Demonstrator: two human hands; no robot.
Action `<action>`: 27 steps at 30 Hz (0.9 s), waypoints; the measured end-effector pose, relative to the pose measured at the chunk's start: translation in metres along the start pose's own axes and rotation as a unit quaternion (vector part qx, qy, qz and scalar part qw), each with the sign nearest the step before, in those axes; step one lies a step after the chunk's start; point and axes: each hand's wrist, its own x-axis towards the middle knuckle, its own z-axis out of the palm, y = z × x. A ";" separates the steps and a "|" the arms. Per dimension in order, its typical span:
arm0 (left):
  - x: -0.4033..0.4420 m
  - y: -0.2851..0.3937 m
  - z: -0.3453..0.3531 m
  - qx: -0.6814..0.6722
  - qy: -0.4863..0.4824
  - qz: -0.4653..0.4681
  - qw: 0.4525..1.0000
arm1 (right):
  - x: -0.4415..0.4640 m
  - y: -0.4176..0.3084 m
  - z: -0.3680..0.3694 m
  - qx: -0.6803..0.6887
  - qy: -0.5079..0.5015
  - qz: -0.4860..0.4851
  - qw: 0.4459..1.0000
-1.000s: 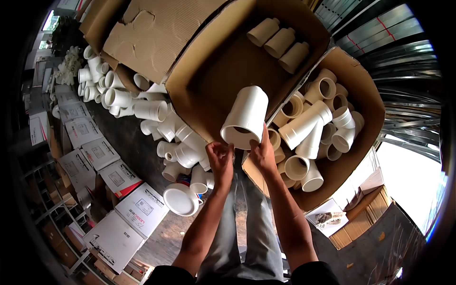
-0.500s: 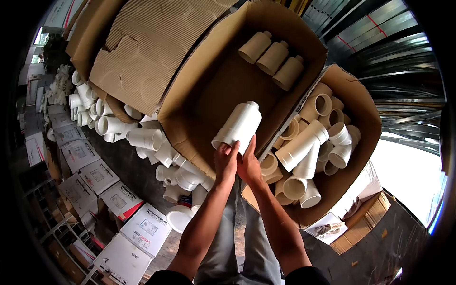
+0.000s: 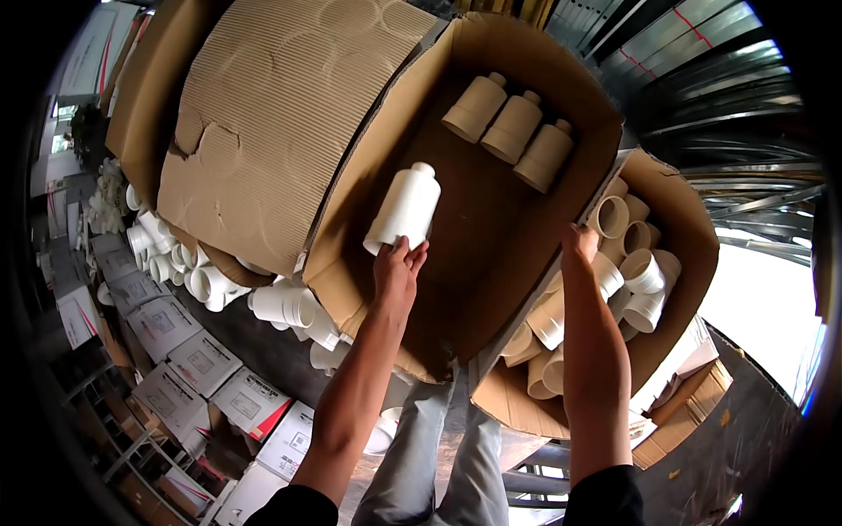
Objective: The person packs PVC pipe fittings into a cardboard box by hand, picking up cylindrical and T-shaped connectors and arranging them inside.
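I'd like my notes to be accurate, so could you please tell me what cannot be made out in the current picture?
All in the head view:
- inside of the white fitting: hidden by its own wall
- right hand, its grip: fingers hidden behind the hand
- some piled fittings: behind the right forearm
- small print on the cartons: too small

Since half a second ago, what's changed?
Right hand let go of the white fitting and moved right to the edge of the adjoining box. Left hand alone holds the fitting, now shifted toward the open box's left wall. Three fittings inside stayed put.
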 end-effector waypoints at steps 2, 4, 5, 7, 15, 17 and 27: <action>0.019 0.008 0.012 -0.045 -0.036 0.003 0.998 | -0.007 -0.007 0.003 -0.017 0.044 0.004 0.999; 0.038 0.017 0.026 -0.059 -0.046 0.007 0.997 | -0.012 -0.010 0.006 -0.051 0.106 -0.007 0.993; 0.045 0.022 0.033 -0.069 -0.051 0.008 0.996 | -0.012 -0.010 0.006 -0.053 0.108 -0.004 0.993; 0.062 0.029 0.051 -0.085 -0.057 0.025 0.994 | -0.009 -0.012 0.006 -0.079 0.107 0.006 0.991; 0.105 0.048 0.126 -0.072 -0.146 0.096 0.982 | -0.005 -0.009 0.009 -0.087 0.116 0.004 0.989; 0.125 0.047 0.141 -0.067 -0.165 0.084 0.980 | -0.005 -0.008 0.009 -0.082 0.126 -0.009 0.989; 0.172 0.054 0.194 -0.052 -0.136 0.126 0.981 | -0.003 -0.010 0.003 -0.087 0.093 0.007 0.992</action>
